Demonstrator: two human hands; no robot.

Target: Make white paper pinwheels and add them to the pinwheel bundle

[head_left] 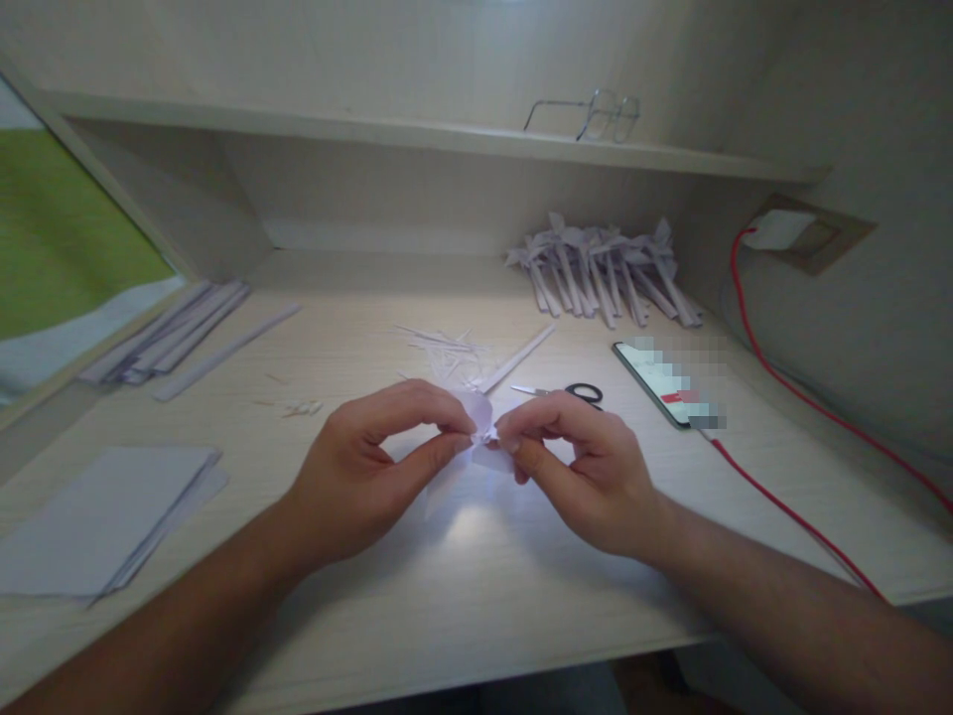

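- Your left hand (pixel 364 467) and right hand (pixel 588 472) meet at frame centre, both pinched shut on one small white paper piece (pixel 480 422).
- Paper piece sits right between the two hands: at 3 o'clock of your left hand, 9 o'clock of your right, held just above the desk (pixel 476 576) (exact fold shape too small and bright to tell).
- Left thumb and forefinger clamp its left edge; right fingertips (pixel 513 447) clamp its right edge, other fingers curled in.
- Scissors (pixel 573 393) lie at 12 o'clock of your right hand, near, not touching.
- Paper scraps (pixel 443 353) and a loose strip (pixel 517 357) at 12 o'clock of the paper piece.
- Phone (pixel 666 382) at 2 o'clock of your right hand, red cable (pixel 781 506) plugged in.
- Pile of finished paper pinwheels (pixel 603 273) at 1 o'clock, back of desk.
- Sheet stack (pixel 104 516) at 9 o'clock; strips bundle (pixel 168 333) at 10 o'clock.
- Glasses (pixel 596 114) on the shelf (pixel 372 129), 12 o'clock.
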